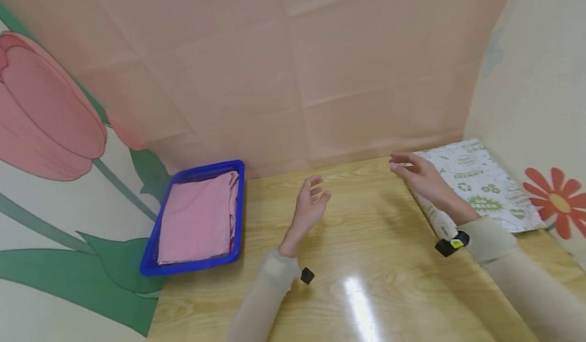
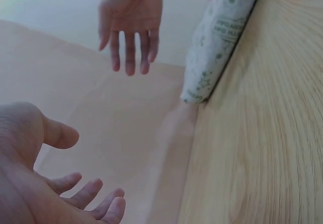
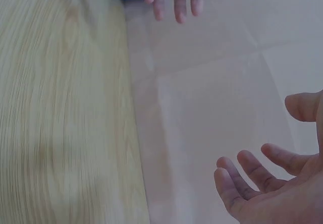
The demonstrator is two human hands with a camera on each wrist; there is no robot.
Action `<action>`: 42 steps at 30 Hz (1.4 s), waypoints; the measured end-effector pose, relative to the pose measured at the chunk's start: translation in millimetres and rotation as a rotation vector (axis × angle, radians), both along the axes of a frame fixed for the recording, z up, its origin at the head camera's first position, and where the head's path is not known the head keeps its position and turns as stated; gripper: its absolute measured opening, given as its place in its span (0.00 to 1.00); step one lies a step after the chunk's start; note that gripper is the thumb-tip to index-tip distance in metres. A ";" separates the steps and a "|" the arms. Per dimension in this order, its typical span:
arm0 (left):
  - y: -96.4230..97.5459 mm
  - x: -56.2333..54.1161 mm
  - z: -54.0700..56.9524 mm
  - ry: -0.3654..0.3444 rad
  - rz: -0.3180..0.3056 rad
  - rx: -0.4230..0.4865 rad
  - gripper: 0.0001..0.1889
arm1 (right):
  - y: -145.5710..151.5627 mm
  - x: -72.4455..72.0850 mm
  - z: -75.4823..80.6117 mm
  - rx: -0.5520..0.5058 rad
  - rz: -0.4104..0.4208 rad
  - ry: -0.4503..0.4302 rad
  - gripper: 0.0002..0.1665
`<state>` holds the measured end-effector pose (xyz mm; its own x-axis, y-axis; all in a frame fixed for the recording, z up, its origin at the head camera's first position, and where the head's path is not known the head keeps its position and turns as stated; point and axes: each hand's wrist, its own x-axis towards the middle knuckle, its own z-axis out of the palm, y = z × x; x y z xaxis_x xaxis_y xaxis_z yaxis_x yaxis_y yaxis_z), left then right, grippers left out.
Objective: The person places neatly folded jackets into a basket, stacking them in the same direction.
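Observation:
My left hand hovers over the middle of the wooden table, its fingers relaxed and nothing in them. To the right, my right hand is raised beside a white package with green print, its fingers loosely bent and holding nothing. A blue basket stands on the left, and a folded pink cloth lies in it. In the left wrist view both hands have their fingers apart; the package lies on the table beyond. The right wrist view shows my right hand with loosely spread fingers.
A peach-coloured sheet hangs behind the table's far edge. On the left is a wall panel with painted tulips; on the right, a pale wall bears a red flower. The basket stands near the left wall, the package near the right.

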<state>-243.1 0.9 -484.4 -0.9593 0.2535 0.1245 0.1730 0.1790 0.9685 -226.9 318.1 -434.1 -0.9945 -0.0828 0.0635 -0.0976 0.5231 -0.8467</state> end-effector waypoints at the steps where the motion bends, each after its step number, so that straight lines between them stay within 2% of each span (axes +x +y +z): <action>1: 4.0 -0.9 -1.1 0.003 -0.010 -0.006 0.27 | 5.1 0.5 0.8 0.016 -0.002 0.002 0.38; 8: 30.9 -2.8 4.5 0.015 -0.050 -0.017 0.28 | 40.2 3.2 1.6 0.101 -0.059 0.006 0.41; 14: 48.2 -2.7 10.1 -0.008 -0.056 -0.060 0.28 | 68.8 -0.3 -10.0 0.126 -0.089 0.014 0.42; 21: 72.0 -4.0 11.2 0.011 -0.096 -0.089 0.28 | 103.8 -5.8 -25.8 0.194 -0.130 0.020 0.44; 30: 105.9 -2.0 6.1 -0.015 -0.119 -0.097 0.27 | 151.1 6.4 -44.9 0.247 -0.242 -0.003 0.46; 34: 118.9 -2.6 1.2 -0.029 -0.125 -0.094 0.27 | 166.8 6.4 -50.7 0.205 -0.285 -0.009 0.47; 38: 131.1 -3.7 -4.0 -0.054 -0.104 -0.082 0.25 | 178.9 3.6 -56.0 0.196 -0.310 -0.032 0.48; 42: 140.7 -6.2 -11.8 -0.082 -0.070 -0.074 0.25 | 185.5 -0.7 -60.1 0.219 -0.299 -0.050 0.49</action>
